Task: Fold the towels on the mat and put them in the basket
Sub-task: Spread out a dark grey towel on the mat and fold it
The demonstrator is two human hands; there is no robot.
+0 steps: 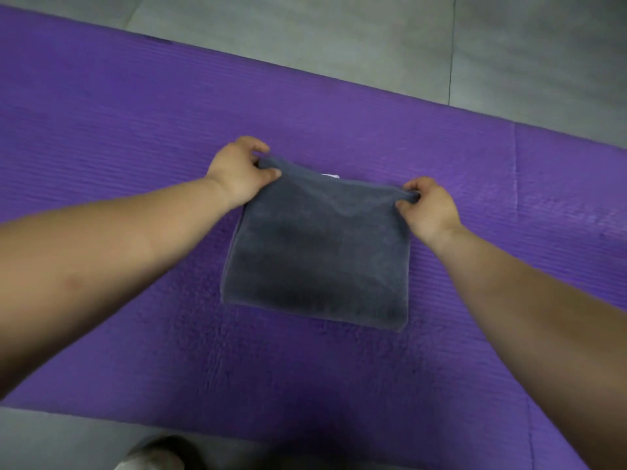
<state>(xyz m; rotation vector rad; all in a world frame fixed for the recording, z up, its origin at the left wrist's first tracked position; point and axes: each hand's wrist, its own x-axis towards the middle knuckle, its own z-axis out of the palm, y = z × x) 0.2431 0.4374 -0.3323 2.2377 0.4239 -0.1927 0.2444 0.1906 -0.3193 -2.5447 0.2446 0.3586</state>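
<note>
- Towel [315, 252] lies on the mat [101, 113], which is purple, ribbed and fills most of the view over a grey floor [339, 35].
- It is dark grey, folded to a rough square, in the mat's middle, with its near edge flat.
- Left hand [237, 174] pinches the far left corner, thumb against curled fingers.
- Right hand [429, 212] pinches the far right corner the same way.
- Shoe [152, 459], blurred, shows at the bottom edge.
- White tag [330, 175] peeks out at the towel's far edge.
</note>
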